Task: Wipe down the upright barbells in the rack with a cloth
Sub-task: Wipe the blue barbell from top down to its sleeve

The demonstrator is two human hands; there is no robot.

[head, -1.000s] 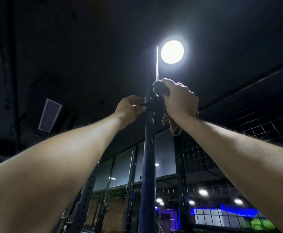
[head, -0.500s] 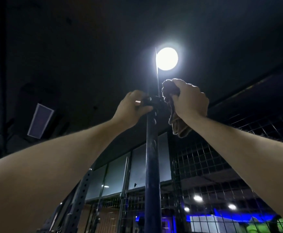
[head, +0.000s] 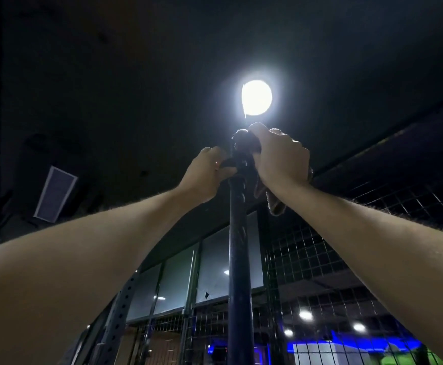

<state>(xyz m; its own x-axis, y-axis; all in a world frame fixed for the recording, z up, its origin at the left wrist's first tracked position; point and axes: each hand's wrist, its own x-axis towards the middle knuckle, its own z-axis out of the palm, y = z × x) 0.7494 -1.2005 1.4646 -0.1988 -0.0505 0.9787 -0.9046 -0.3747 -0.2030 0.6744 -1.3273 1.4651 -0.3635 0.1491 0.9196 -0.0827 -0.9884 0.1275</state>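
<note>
I look steeply upward along a dark upright barbell [head: 237, 259] that runs from the bottom of the view to head height above me. My left hand [head: 206, 175] grips the bar near its upper collar from the left. My right hand [head: 281, 156] holds a dark brownish cloth [head: 242, 139] bunched against the bar just above that, and a loose end of the cloth hangs below my wrist. A thin bright upper part of the bar [head: 244, 111] sticks up past the cloth toward the lamp.
A bright round ceiling lamp [head: 256, 97] glares straight above the bar. A perforated rack upright [head: 120, 314] leans in at lower left. Behind are a wire mesh fence [head: 307, 272], glass panels [head: 178, 280] and blue-lit room lights low on the right.
My right hand with the cloth has closed back onto the bar from the right, and the cloth now sits against the bar top. The left hand keeps its grip.
</note>
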